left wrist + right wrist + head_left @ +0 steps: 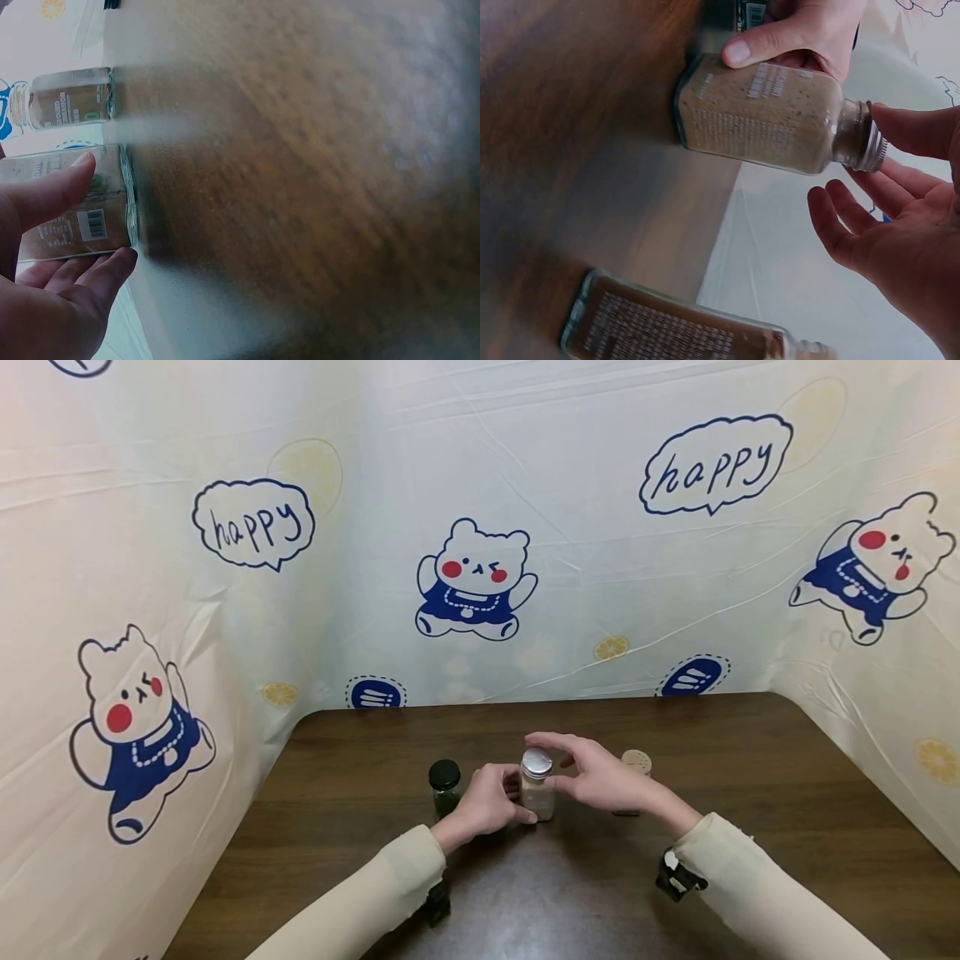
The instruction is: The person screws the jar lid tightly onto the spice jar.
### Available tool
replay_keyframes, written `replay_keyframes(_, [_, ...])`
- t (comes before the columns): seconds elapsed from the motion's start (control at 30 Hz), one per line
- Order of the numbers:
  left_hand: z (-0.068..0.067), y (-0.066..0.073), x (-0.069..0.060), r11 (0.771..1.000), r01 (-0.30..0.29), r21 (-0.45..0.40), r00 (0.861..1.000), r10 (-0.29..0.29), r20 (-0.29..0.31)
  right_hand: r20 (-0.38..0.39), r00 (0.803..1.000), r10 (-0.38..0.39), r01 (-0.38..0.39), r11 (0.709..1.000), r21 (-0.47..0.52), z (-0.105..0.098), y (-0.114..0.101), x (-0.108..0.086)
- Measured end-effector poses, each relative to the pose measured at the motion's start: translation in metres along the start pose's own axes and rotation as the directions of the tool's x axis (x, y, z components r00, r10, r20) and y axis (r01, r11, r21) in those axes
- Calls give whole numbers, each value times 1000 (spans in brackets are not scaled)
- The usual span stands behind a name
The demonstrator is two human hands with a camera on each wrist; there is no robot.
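Observation:
A square glass spice jar (537,797) with beige, speckled contents and a silver lid (537,762) stands upright on the table. My left hand (489,799) grips its body near the base, thumb on one side and fingers on the other; printed text and a barcode show in the left wrist view. My right hand (597,770) is at the top, with the thumb on the lid and curved fingers around its other side. In the right wrist view, two lower fingers stand apart from the silver lid (874,144).
Left of my hands stands a jar (445,781) with a black lid and green contents. Behind my right wrist is a jar (637,762) with a pale, perforated top; its brown contents (660,322) show in the right wrist view. A printed curtain (585,568) surrounds the brown table (360,743).

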State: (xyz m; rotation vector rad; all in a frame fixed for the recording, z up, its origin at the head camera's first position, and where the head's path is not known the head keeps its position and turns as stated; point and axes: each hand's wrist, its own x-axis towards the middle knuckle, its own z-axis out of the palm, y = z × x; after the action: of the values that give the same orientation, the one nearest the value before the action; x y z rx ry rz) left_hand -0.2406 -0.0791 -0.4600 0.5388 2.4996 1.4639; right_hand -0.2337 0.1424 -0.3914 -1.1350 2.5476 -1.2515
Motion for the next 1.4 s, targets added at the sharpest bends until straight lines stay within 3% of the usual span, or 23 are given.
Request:
replay_keyframes(0.2, [0, 0, 0, 1000, 5, 1, 1000, -5, 2, -20, 1000, 8, -7, 999, 52, 4, 5, -1])
replay_keyframes(0.63, [0, 0, -1, 1000, 7, 1, 1000, -7, 3, -40, 999, 12, -10, 998, 66, 8, 10, 0])
replay_keyframes(1.07, [0, 0, -1, 1000, 4, -3, 1000, -4, 1, -162, 983, 84, -88, 996, -19, 16, 6, -3])
replay_keyframes(1.4, [1, -1, -1, 1000, -8, 0, 1000, 8, 1, -237, 968, 81, -115, 984, -132, 24, 0, -4])
